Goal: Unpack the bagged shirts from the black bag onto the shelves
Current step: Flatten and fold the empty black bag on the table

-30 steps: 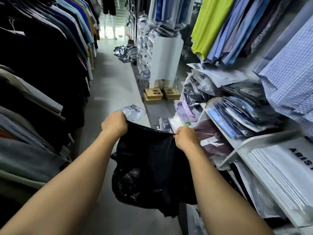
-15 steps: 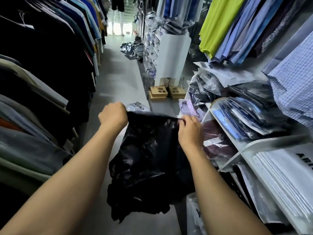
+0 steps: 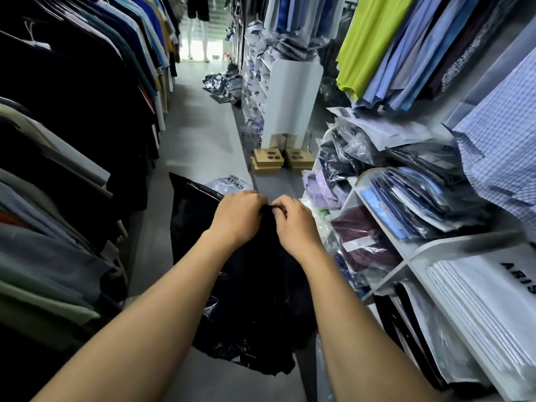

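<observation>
Black bag [image 3: 246, 300] hangs from my hands, just left of the white shelves [image 3: 452, 245], its top edge bunched together. My left hand [image 3: 236, 219] is curled and pinches the bag's rim; my right hand [image 3: 295, 224] is curled and pinches the same rim, knuckles nearly touching the left. Blue bagged shirts [image 3: 420, 204] lie stacked on the shelves, with a maroon bagged shirt [image 3: 362, 242] in the compartment below. One loose bagged shirt [image 3: 230, 182] lies on the floor left of the shelves, partly hidden behind the bag.
</observation>
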